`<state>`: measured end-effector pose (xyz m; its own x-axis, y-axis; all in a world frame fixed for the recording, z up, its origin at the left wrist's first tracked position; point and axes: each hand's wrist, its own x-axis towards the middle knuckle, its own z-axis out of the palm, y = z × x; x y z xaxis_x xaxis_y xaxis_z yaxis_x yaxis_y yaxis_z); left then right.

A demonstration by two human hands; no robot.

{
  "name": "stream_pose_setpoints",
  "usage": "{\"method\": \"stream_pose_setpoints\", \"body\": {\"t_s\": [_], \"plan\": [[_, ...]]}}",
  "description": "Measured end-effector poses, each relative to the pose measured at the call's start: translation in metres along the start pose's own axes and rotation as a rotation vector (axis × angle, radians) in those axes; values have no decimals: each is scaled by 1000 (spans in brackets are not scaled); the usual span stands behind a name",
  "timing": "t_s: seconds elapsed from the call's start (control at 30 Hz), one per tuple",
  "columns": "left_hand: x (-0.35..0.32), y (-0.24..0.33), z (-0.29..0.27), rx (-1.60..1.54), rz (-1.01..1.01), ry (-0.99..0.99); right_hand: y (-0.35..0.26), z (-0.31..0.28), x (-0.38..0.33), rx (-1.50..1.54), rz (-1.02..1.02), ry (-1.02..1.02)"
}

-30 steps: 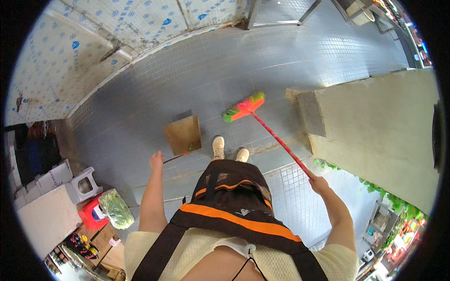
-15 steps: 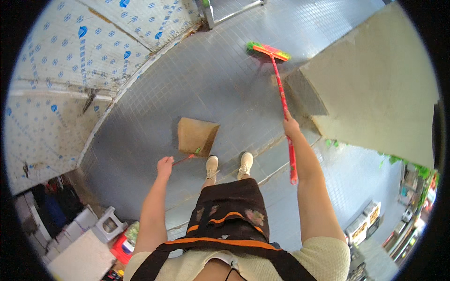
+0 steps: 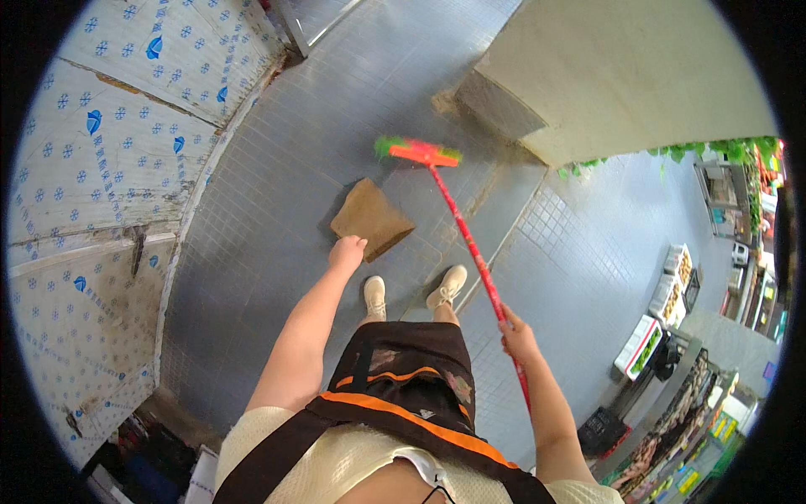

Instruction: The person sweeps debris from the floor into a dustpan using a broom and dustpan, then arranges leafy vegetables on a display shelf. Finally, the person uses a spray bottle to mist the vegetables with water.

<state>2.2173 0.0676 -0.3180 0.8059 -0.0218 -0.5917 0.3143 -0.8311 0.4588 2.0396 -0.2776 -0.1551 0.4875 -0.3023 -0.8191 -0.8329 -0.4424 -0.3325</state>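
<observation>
Grey tiled floor (image 3: 277, 210): right hand (image 3: 516, 323) grips red broom (image 3: 457, 218); left hand (image 3: 346, 252) holds brown dustpan (image 3: 371, 218).

We stand on a grey tiled floor (image 3: 277, 218). To our left runs a white wall (image 3: 109, 143) patterned with small blue marks, stained near its base. Ahead on the right rises a pale concrete block (image 3: 638, 67), with green plants (image 3: 722, 151) along its edge. Far right, crates of produce (image 3: 646, 344) sit beside shelves.
</observation>
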Motion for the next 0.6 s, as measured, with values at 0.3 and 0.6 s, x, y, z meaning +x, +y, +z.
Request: {"method": "stream_pose_setpoints", "body": {"t_s": [0.3, 0.6], "plan": [[17, 31, 22, 113, 139, -34, 13, 71, 90, -228, -81, 180], [38, 38, 26, 102, 115, -7, 11, 114, -118, 319, 22, -282]]}}
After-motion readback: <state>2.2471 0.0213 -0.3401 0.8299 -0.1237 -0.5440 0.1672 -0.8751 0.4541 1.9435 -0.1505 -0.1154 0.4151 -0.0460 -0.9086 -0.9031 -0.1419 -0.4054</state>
